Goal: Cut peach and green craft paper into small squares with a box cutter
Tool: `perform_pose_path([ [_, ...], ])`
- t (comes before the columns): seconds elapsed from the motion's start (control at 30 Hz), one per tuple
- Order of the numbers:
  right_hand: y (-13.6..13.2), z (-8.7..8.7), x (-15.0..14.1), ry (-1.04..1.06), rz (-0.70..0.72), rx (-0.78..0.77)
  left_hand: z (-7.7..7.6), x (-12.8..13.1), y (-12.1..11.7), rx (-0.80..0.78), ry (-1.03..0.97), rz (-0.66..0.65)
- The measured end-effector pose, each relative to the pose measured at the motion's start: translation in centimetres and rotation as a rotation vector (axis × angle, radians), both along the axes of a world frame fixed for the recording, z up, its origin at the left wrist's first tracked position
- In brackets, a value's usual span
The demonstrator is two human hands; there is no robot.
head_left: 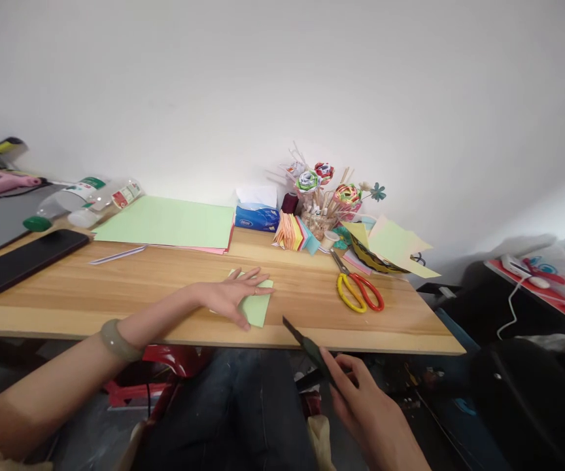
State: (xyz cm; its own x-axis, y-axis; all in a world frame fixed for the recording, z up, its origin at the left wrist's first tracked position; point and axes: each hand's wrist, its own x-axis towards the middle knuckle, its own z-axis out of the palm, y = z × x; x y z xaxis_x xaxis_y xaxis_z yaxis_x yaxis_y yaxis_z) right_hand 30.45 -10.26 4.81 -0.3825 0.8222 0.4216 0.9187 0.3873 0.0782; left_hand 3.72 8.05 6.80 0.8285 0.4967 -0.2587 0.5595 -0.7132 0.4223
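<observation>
My left hand (231, 297) lies flat with its fingers spread on a small piece of light green paper (257, 309) near the table's front edge. Part of that paper is hidden beneath the palm. In my right hand (361, 396) is a dark-handled utility knife (314, 353), gripped by its handle. Its blade points up and left, just over the table edge, apart from the green paper. Scissors (358, 291) with one yellow and one red handle rest on the wood to the right of the paper.
Behind the hands, large green sheets (169, 222), a blue tissue box (257, 217), folded coloured papers (290, 232) and paper flowers (309, 182) line the wall. A phone (27, 260) and plastic bottles (108, 201) are at left. Paper scraps (393, 245) fill a basket at right.
</observation>
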Motion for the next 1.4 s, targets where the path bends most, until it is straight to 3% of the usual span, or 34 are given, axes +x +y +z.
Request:
perform_pose_path([
  [0.13, -0.7, -0.8, -1.1, -0.171, 0.029, 0.055, -0.1, 0.0, 0.3, -0.026, -0.008, -0.001],
  [0.33, -1.2, -1.4, -1.7, -0.294, 0.032, -0.021, -0.3, 0.0, 0.5, -0.036, 0.001, 0.013],
  [0.87, -1.0, -0.4, -3.8, -0.292, -0.044, 0.005, -0.3, -0.1, 0.1, 0.03, -0.016, -0.017],
  [1.1, -0.9, 0.5, -4.1, -0.306, -0.053, -0.005, -1.7, 0.4, -0.8, 0.403, -0.071, 0.011],
  [1.4, -0.8, 1.0, -4.8, -0.324, -0.059, -0.014, -2.6, -0.1, -1.0, 0.23, -0.09, 0.018],
])
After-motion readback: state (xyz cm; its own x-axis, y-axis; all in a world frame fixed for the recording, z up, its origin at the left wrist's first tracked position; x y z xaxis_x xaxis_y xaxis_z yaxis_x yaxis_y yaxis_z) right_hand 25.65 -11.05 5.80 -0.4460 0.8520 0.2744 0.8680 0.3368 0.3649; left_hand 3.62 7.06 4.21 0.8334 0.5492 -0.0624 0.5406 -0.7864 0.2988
